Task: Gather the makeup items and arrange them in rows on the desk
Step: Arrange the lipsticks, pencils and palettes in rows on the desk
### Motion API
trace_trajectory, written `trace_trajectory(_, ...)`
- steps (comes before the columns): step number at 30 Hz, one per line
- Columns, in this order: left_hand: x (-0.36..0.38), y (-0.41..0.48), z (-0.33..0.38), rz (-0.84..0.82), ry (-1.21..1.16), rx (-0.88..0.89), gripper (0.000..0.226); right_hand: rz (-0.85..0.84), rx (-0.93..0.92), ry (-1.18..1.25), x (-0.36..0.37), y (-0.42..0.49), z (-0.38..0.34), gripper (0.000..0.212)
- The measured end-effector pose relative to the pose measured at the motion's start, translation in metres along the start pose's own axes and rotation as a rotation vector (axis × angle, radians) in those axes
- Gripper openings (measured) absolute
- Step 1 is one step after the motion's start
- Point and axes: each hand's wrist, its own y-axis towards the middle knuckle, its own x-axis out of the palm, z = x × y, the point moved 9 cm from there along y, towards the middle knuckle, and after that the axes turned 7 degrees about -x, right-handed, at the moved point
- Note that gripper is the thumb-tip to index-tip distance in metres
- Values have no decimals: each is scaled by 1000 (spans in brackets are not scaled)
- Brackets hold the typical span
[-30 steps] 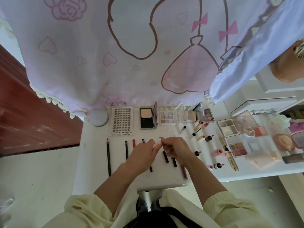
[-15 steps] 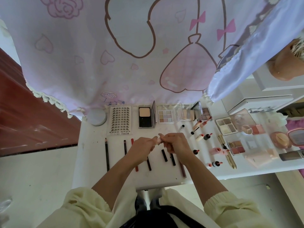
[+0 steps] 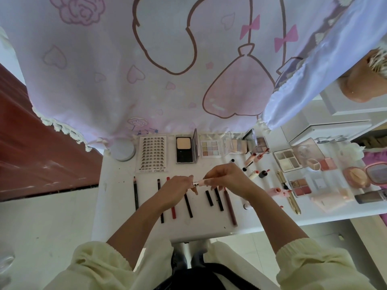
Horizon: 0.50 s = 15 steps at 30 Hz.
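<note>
Left hand (image 3: 178,190) and right hand (image 3: 228,181) pinched on either end of a slim pink tube with a silver collar (image 3: 199,183), just above the white table (image 3: 117,206). Beneath, a neat row of dark and red pencils (image 3: 188,206); behind, a row of open palettes (image 3: 211,148). At right, pink glosses (image 3: 276,191) and compacts (image 3: 356,178) not yet lined up. Judged about half done.

Seven pencils (image 3: 135,193), one lash sheet (image 3: 153,154), one white jar (image 3: 122,150), two hands (image 3: 178,190) (image 3: 229,181) gripping one pink tube (image 3: 201,182).

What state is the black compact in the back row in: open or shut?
Open: the compact's lid stands raised along its right edge, and the beige powder pan inside shows.
</note>
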Motion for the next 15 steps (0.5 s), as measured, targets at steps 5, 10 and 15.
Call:
trace_trajectory(5,-3,-6,10,-22,158,90,39,-177,-40,-491,12,1,-13,21)
trace_trajectory(10,3,-3,12,31,422,228,28,-30,-80,-885,-6,-1,-24,27)
trace_trajectory(15,0,7,-10,103,44,129,19,284,-7,-482,-32,-12,-12,24)
